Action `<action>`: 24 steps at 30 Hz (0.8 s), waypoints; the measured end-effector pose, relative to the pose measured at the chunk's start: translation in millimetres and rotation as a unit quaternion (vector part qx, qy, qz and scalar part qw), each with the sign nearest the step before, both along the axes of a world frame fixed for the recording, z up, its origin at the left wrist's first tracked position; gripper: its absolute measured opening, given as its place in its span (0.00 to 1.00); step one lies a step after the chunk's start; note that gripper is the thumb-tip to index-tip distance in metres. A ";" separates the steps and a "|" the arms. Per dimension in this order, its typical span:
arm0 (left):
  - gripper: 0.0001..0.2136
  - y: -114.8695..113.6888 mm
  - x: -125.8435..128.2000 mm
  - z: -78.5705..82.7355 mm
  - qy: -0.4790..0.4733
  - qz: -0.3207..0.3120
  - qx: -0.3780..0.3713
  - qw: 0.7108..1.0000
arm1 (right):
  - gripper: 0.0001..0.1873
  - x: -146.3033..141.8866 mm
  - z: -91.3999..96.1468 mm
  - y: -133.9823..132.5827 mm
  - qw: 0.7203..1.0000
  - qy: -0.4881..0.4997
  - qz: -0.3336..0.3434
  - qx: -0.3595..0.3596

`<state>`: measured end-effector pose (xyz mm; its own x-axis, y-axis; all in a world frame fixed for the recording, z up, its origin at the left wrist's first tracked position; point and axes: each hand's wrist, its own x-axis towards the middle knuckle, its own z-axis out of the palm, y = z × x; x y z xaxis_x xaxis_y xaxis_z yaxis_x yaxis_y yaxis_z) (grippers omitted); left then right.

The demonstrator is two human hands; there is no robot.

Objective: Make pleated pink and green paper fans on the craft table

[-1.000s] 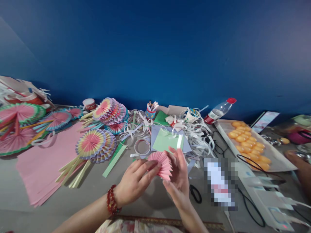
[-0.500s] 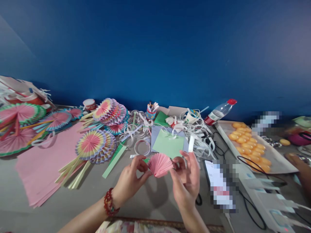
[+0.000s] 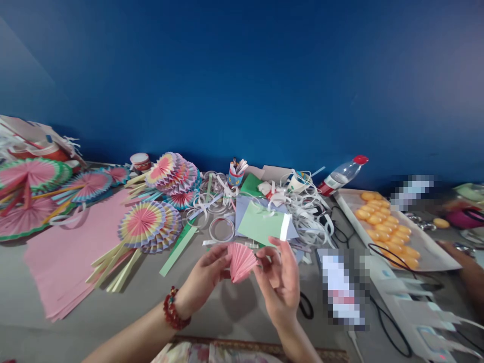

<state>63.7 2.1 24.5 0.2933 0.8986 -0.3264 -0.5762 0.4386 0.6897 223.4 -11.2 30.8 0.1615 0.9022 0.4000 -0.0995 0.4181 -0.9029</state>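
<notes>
A small pleated pink paper fan (image 3: 241,263) is held up over the grey table, its folds meeting at the bottom. My left hand (image 3: 202,278), with a red bead bracelet (image 3: 176,310) at the wrist, pinches the fan's left edge. At the opposite edge, my right hand (image 3: 279,282) grips the pleats between thumb and fingers. A short white strip (image 3: 286,227) stands up from a fingertip of that hand. Behind the fan lie light green paper sheets (image 3: 260,222) and a roll of tape (image 3: 222,229).
Finished paper fans (image 3: 141,226) and pink sheets (image 3: 71,257) lie to the left. Curled white strips (image 3: 313,222) are heaped at the back beside a bottle (image 3: 342,176). On the right are a phone (image 3: 342,287), a power strip (image 3: 408,312) and a tray (image 3: 446,257) of orange pieces. Another person's arm (image 3: 469,272) shows at far right.
Both hands have come closer together, the right one shifting left. The pink fan is less spread and tilts more. The white strip has moved left with the right hand.
</notes>
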 end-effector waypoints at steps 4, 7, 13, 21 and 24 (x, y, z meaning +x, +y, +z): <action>0.20 -6.7 -2.9 3.0 0.032 -0.041 0.016 0.999 | 0.32 0.2 -6.9 -0.1 0.999 -0.026 0.026 -0.009; 0.26 -9.1 -2.6 4.6 0.030 -0.090 0.073 0.993 | 0.33 -0.2 -12.0 2.5 0.998 -0.050 0.030 -0.009; 0.28 -11.1 1.1 5.7 0.020 -0.130 0.137 0.982 | 0.35 -0.5 -13.0 6.8 0.995 -0.073 0.049 -0.038; 0.17 -12.6 -4.1 9.7 0.017 -0.116 0.063 0.991 | 0.35 -1.4 -13.0 7.5 0.993 -0.087 0.067 -0.053; 0.15 -10.9 -3.9 8.0 0.035 -0.114 0.068 0.991 | 0.35 -3.3 -13.7 7.2 0.991 -0.090 0.076 -0.059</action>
<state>59.8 -8.9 32.5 0.4744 0.8487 -0.2339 -0.4222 0.4525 0.7855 220.2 -4.1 17.1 -0.0438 0.9526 0.3011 0.0143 0.3020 -0.9532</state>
